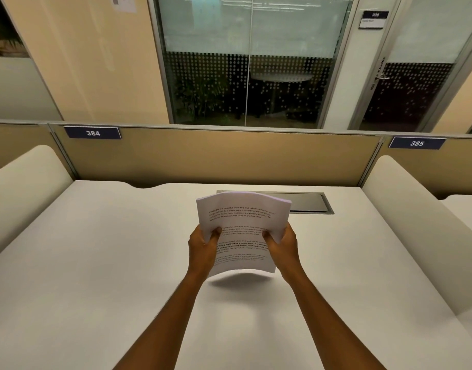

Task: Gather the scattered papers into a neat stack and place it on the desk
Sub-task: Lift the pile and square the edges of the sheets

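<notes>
A stack of white papers (243, 212) with printed text is held above the white desk (96, 263), near its middle. My left hand (203, 247) grips the stack's left edge, thumb on top. My right hand (283, 245) grips the right edge the same way. The sheets bow upward between my hands, and the near edge hangs just over the desk, casting a shadow below it. No loose sheets lie elsewhere on the desk.
A grey cable hatch (309, 202) is set into the desk behind the papers. Tan partition panels with number plates 384 (92, 133) and 385 (417, 143) close the back. Rounded white dividers (26, 180) flank both sides.
</notes>
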